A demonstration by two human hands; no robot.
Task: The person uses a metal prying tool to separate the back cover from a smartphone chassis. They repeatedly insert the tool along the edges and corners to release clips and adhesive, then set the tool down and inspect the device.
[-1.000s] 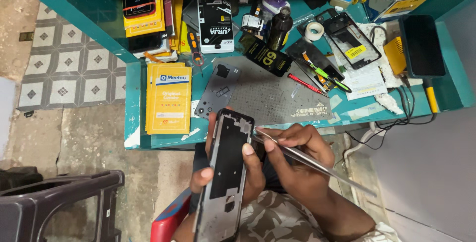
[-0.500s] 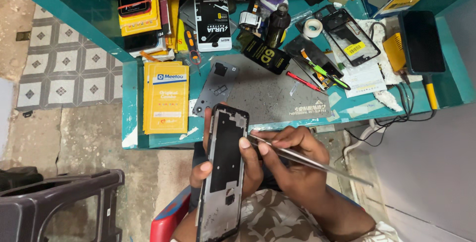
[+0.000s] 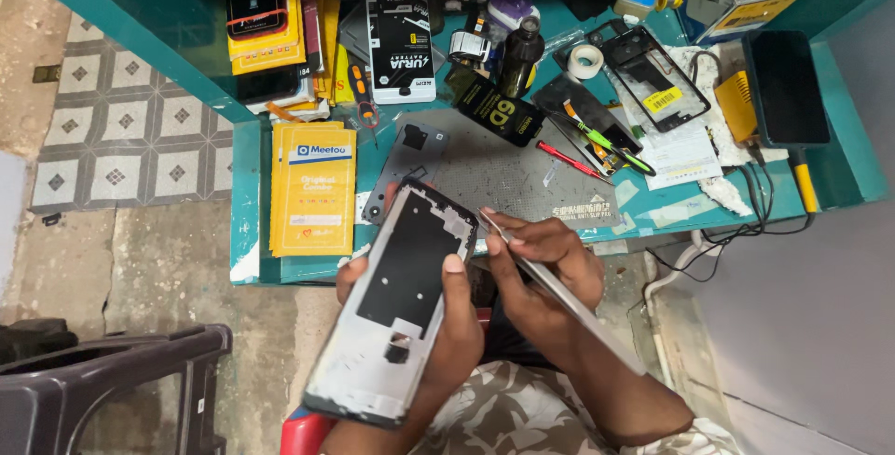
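L hand holds the frame; R hand pinches tweezers at its edge. A slip could scratch the frame or tip it onto the floor.

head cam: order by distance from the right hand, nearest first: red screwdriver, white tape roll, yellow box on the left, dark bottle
1. Red screwdriver, on the grey mat just above the right hand.
2. Dark bottle and white tape roll, farther back on the bench; too close to call.
3. Yellow box, far left of the bench.
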